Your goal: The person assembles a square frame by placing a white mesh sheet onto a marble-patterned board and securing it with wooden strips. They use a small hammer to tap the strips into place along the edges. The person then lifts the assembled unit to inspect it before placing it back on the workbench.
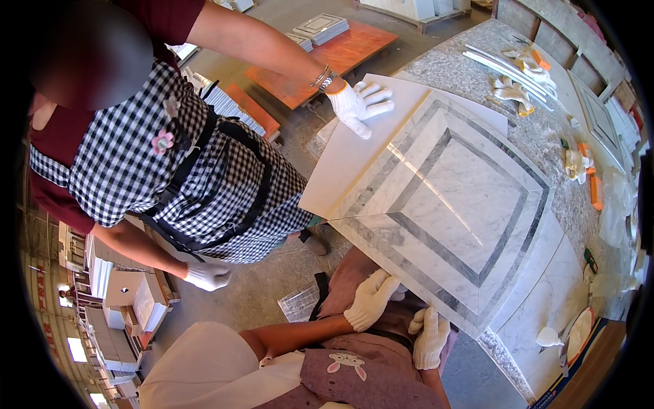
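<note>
A square marble panel (470, 198) with grey inlaid border strips lies on a stone-topped workbench (446, 49), its near edge overhanging toward me. My left hand (368, 303), in a white knit glove, is beside that near edge with its fingers bent and closed. A little to the right, my right hand (429, 341) wears the same kind of glove, its fingers curled up close to the panel's lower edge. What either hand holds, if anything, is hidden. A plain white board (381, 153) joins the panel's left side along a yellowish seam.
A co-worker in a checked apron (225, 184) stands at left, one gloved hand (360, 108) spread on the white board. White strips (507, 71), gloves (512, 95) and orange-handled tools (596, 192) lie on the bench. Orange low tables (327, 61) stand behind.
</note>
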Motion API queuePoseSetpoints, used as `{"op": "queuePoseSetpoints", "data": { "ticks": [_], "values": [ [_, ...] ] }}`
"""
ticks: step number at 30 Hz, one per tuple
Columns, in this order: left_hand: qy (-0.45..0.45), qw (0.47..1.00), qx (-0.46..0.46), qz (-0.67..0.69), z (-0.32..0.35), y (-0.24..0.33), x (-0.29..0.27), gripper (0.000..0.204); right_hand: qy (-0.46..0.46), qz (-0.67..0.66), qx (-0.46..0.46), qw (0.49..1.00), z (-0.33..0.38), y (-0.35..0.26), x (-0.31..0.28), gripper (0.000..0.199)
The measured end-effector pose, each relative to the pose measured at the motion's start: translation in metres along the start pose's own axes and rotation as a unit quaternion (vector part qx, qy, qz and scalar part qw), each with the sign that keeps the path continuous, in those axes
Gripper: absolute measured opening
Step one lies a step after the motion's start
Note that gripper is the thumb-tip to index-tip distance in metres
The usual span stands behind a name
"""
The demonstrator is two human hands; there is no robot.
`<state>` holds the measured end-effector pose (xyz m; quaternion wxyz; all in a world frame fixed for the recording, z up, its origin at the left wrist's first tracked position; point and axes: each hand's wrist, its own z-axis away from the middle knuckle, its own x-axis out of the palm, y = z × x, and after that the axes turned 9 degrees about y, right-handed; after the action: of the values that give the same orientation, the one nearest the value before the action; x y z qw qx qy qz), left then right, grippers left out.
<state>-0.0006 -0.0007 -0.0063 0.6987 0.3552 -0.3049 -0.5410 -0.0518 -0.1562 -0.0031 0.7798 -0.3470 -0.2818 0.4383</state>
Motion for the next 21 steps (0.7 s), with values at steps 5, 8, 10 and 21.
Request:
{"op": "queuePoseSetpoints", "data": {
  "ticks": [5,8,10,21],
  "values": [
    [-0.007,1.000,-0.022,0.006,-0.007,0.007,-0.001,0.029,0.014,0.005,0.004,1.000,-0.002,-0.003,0.007,0.032],
    [0.003,1.000,0.007,0.003,-0.001,0.009,0.003,0.027,0.006,0.000,0.003,1.000,0.001,0.000,0.001,0.032],
    [-0.006,1.000,-0.005,0.001,-0.002,0.008,0.000,0.028,0.007,-0.005,0.003,1.000,0.000,0.000,0.002,0.032],
    [-0.010,1.000,0.000,0.000,-0.004,-0.002,-0.001,0.028,0.005,-0.013,0.007,1.000,-0.002,0.005,0.000,0.035]
  ]
}}
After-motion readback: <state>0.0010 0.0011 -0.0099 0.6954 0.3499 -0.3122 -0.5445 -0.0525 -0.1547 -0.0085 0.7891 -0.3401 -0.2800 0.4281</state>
